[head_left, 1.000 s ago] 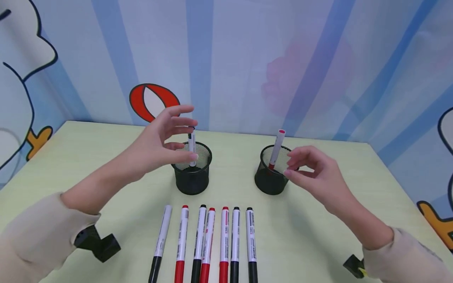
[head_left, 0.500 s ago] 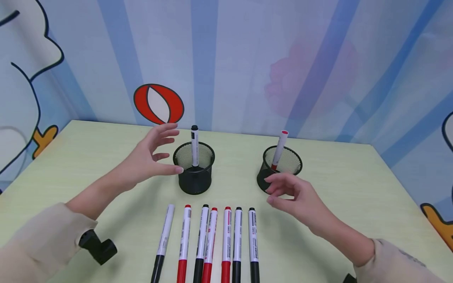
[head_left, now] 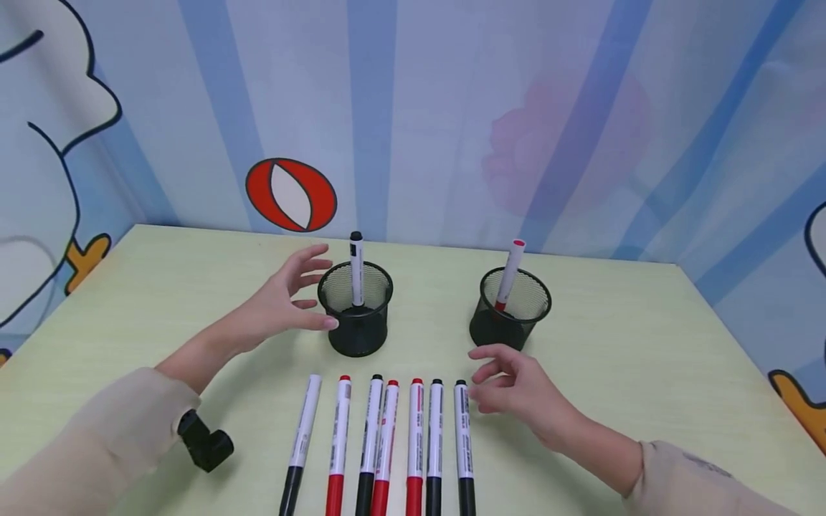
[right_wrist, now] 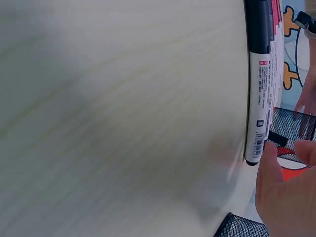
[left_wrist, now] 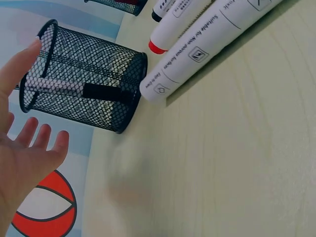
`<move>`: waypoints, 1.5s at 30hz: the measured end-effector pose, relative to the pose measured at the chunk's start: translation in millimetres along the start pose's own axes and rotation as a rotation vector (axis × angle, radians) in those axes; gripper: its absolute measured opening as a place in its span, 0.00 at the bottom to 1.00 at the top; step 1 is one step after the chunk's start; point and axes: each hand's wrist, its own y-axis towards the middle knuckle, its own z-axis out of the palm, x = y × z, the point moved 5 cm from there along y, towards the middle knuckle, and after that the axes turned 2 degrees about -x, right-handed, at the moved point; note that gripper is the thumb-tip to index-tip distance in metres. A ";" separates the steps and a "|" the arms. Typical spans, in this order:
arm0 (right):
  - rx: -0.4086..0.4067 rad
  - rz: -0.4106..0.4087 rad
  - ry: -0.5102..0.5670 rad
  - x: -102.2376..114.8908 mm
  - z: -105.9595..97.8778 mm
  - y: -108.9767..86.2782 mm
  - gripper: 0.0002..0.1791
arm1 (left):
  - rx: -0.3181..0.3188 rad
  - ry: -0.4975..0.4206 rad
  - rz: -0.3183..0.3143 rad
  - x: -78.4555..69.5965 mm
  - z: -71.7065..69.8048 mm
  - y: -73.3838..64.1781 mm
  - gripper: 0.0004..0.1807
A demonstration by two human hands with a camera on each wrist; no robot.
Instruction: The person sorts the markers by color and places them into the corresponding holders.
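My left hand [head_left: 274, 301] is beside the left black mesh pen cup [head_left: 358, 337], thumb and fingers spread around its near-left side. Whether the thumb touches the rim, I cannot tell. A black-capped marker [head_left: 357, 272] stands in that cup. My right hand [head_left: 523, 394] hovers by the top end of the rightmost black marker [head_left: 462, 430], fingers loosely bent and holding nothing. In the right wrist view, this marker [right_wrist: 257, 98] lies just beside the fingertips. Behind that hand, the right mesh pen cup [head_left: 500, 330] contains a leaning red marker [head_left: 511, 272].
Several red and black whiteboard markers [head_left: 416, 430] lie side by side at the table's front. The left-end marker [head_left: 303, 430] lies slightly slanted. A patterned blue curtain [head_left: 432, 107] hangs behind the pale table [head_left: 613, 337].
My right hand has moved down and left from the right cup to the rightmost marker. My left hand has drawn back from above the left cup and dropped to its side.
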 end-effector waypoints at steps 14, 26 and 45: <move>-0.144 0.063 -0.125 -8.9 11.5 3.5 0.27 | 0.030 -0.016 -0.038 15.9 14.6 7.3 0.50; -0.166 0.078 -0.273 -8.5 20.9 1.1 0.31 | 0.045 0.010 -0.048 20.4 18.7 9.7 0.48; -0.086 0.081 -0.371 -4.4 22.1 2.4 0.27 | 0.047 0.030 -0.072 15.8 18.7 12.7 0.48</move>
